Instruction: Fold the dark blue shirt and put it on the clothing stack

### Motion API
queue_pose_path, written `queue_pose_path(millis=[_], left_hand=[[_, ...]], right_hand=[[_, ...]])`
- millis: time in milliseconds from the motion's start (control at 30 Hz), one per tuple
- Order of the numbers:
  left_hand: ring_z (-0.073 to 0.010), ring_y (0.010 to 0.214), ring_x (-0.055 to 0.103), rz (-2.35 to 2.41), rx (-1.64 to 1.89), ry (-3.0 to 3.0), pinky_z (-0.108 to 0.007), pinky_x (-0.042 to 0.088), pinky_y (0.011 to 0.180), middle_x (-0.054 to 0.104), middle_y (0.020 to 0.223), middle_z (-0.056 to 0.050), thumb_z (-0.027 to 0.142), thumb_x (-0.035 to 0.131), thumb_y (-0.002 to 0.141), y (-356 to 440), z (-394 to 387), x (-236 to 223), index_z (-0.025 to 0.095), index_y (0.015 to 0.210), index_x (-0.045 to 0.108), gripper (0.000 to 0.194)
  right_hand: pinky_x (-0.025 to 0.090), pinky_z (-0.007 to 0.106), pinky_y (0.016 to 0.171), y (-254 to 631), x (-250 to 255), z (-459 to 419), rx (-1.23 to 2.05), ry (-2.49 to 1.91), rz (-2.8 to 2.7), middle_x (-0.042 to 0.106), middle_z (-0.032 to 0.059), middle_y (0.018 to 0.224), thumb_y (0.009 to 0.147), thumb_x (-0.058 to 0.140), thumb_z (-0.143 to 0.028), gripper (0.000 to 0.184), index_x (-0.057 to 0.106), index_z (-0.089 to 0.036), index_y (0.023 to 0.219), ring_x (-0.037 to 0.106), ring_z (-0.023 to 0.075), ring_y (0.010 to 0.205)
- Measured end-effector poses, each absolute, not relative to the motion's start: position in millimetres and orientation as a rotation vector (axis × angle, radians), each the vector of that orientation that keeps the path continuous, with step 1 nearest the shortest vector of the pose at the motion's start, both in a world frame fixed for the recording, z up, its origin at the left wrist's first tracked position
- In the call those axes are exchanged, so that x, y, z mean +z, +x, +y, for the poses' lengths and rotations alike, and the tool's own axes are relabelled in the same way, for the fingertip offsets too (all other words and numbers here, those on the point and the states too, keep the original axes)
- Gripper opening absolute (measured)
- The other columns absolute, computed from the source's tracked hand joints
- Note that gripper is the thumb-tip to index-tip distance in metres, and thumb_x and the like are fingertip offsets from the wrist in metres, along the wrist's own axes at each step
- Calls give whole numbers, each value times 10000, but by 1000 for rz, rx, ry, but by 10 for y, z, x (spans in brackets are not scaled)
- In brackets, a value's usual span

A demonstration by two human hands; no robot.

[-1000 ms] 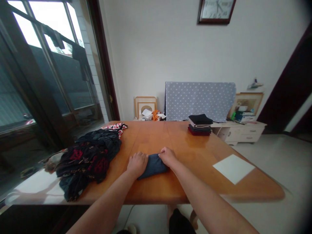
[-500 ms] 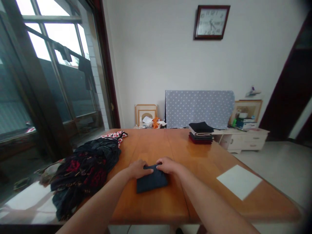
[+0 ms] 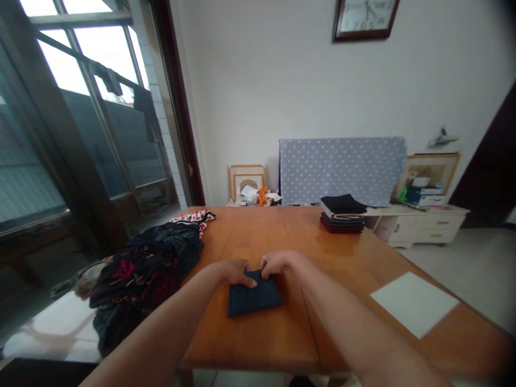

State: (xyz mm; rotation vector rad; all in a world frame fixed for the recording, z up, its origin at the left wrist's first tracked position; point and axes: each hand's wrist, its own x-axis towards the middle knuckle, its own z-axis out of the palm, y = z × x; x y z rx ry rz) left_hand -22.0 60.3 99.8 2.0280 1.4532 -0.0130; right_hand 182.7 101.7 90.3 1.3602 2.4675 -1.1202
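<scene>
Left hand and right hand curl down at eleven and one o'clock on the far edge of the folded navy cloth, fingers half closed, grip unclear; its long axis runs side to side on the wooden table.

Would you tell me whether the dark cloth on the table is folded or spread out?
Folded: the cloth is a compact flat rectangle, with the left hand and right hand at its top edge.

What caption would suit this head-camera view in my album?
Left hand and right hand rest on a folded navy cloth on a wooden table, beside a heap of dark floral clothing.
</scene>
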Motion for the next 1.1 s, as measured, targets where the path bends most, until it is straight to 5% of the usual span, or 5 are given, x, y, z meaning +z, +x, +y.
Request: queue_pose_path(millis=[567, 700, 833, 933, 1100], left_hand=[[-242, 924, 650, 1191, 19, 2047, -262, 469, 713, 706, 948, -7, 491, 775, 610, -191, 535, 1107, 212, 1016, 699, 498], [-238, 910, 657, 1150, 164, 1931, -275, 491, 736, 711, 959, -15, 483, 788, 616, -182, 374, 1257, 210, 1040, 685, 515], [-237, 1007, 656, 957, 358, 1750, -317, 506, 867, 704, 1125, -49, 474, 781, 678, -117, 186, 1402, 206, 1190, 635, 596], [-240, 1061, 645, 880, 441, 1660, -340, 497, 927, 687, 1199, -68, 473, 790, 692, -28, 99, 1441, 200, 1261, 601, 658], [-246, 1078, 639, 877, 457, 1618, -341, 497, 932, 687, 1204, -81, 462, 806, 690, 156, 127, 1335, 184, 1229, 614, 636]], right_hand=[[349, 207, 585, 2024, 715, 528, -1447, 1620, 2887, 578, -40, 798, 617, 653, -188, 278, 596, -187, 889, 505, 121, 727], [425, 222, 661, 2084, 740, 411, -2185, 1511, 2724, 622, -26, 851, 634, 746, -269, 367, 602, -189, 963, 564, 132, 761], [499, 328, 852, 2163, 760, 275, -2976, 1335, 2161, 695, 46, 1024, 773, 639, -664, 553, 626, -211, 1090, 655, 202, 934], [496, 398, 934, 2223, 773, 147, -3141, 1205, 1881, 709, 81, 1101, 798, 526, -780, 680, 633, -224, 1175, 656, 255, 1075], [479, 420, 983, 2407, 833, -3, -3248, 968, 1939, 691, 103, 1193, 722, 652, -763, 748, 631, -220, 1235, 628, 283, 1147]])
